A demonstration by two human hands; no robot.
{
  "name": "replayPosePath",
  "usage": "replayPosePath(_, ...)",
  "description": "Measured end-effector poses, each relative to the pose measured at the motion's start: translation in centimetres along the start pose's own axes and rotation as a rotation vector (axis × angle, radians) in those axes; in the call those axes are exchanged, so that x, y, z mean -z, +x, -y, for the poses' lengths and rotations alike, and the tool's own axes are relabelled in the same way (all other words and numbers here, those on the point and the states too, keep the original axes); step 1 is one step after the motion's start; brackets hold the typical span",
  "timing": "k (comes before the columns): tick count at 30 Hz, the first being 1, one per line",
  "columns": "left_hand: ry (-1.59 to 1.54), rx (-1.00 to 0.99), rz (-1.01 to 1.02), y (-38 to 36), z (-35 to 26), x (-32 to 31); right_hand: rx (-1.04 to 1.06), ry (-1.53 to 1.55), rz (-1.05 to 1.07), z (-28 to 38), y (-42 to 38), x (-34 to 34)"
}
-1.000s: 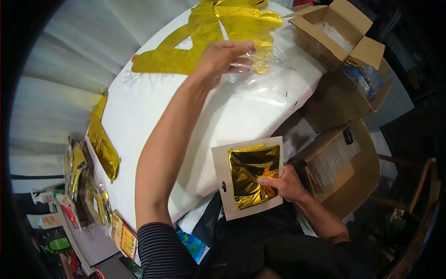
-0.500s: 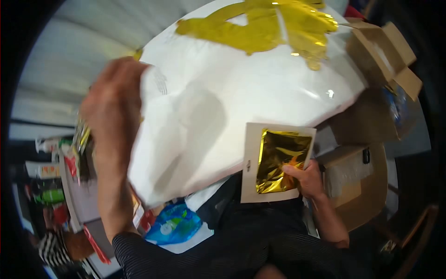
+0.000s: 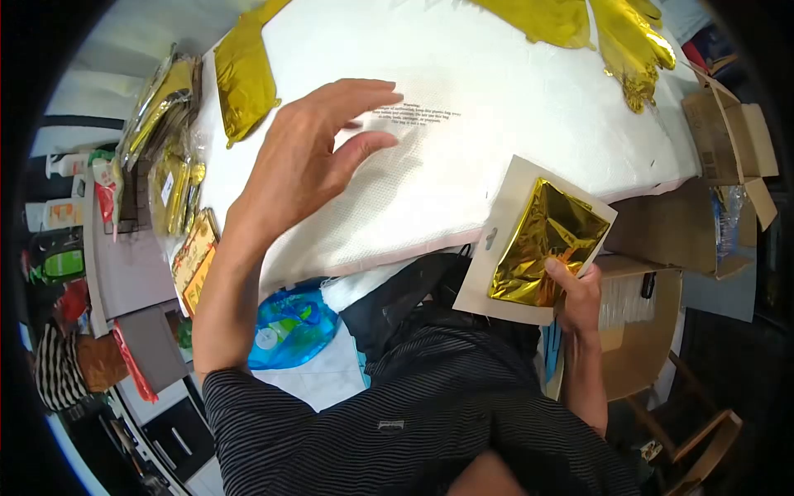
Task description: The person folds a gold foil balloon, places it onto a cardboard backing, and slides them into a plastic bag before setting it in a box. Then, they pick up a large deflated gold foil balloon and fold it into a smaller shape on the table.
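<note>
Raised over the white padded table [image 3: 447,165], my left hand [image 3: 318,145] has its fingers apart and nothing between them. My right hand [image 3: 579,293] grips the lower right edge of a pale card [image 3: 477,285], thumb on top. Folded gold foil [image 3: 546,248] lies on the card's face. A flat gold foil piece [image 3: 244,78] rests on the table just beyond my left hand. More gold foil [image 3: 633,50] is spread along the far side, partly cut off by the view. Small printed text shows beside my left fingertips.
Wrapped gold packets [image 3: 169,107] stand at the table's left edge, above a printed card [image 3: 197,256]. Open cardboard boxes [image 3: 662,215] are on the right. A blue plastic bag [image 3: 294,331] lies below the table. Another person's striped sleeve [image 3: 62,364] shows at lower left.
My left hand has moved right and opened out over the table. The card in my right hand has shifted right and tilted. The view has shifted, showing the left foil piece more fully.
</note>
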State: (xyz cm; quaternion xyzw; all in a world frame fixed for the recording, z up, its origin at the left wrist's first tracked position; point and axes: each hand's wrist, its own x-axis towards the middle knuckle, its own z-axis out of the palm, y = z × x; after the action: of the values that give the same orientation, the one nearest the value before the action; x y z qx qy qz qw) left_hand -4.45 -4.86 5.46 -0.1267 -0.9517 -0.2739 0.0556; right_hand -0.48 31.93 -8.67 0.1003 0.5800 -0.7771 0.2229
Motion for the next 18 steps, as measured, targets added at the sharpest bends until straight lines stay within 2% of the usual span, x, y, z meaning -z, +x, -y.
replayPosePath(1, -0.004, 0.002, -0.001, -0.3, 1.3, -0.6, -0.008, 0.006, -0.021, 0.0, 0.0, -0.1)
replayPosePath(3, 0.171, -0.228, 0.081, -0.7, 3.3, -1.8, 0.000, 0.007, -0.027, 0.3, 0.0, -0.2)
replayPosePath(4, 0.089, -0.165, 0.181, -0.9, 3.7, -2.4, 0.033, -0.011, -0.036, 0.5, 0.1, -0.1)
replayPosePath(5, 0.081, -0.167, 0.181, -1.2, 4.0, -3.0, 0.067, -0.029, -0.047, 0.6, 0.2, 0.0)
replayPosePath(9, 0.197, -0.148, 0.125, -2.8, 1.8, -4.8, 0.124, -0.032, -0.102, 1.2, 0.2, 0.9)
replayPosePath(11, 0.279, 0.017, 0.036, -3.9, -0.3, -5.9, 0.150, -0.023, -0.100, 1.2, 0.4, 1.3)
replayPosePath(12, 0.317, 0.006, 0.022, -4.4, -1.1, -6.3, 0.156, -0.022, -0.106, 1.5, 0.4, 1.5)
replayPosePath(15, 0.391, 0.065, 0.064, -4.0, -3.1, -6.3, 0.166, 0.014, -0.114, 2.3, 0.5, 2.1)
replayPosePath(16, 0.391, 0.063, 0.064, -3.7, -3.2, -6.1, 0.177, 0.028, -0.113, 2.3, 0.6, 2.2)
replayPosePath(18, 0.459, -0.130, 0.009, -3.0, -3.1, -6.0, 0.190, 0.062, -0.104, 2.4, 0.5, 2.0)
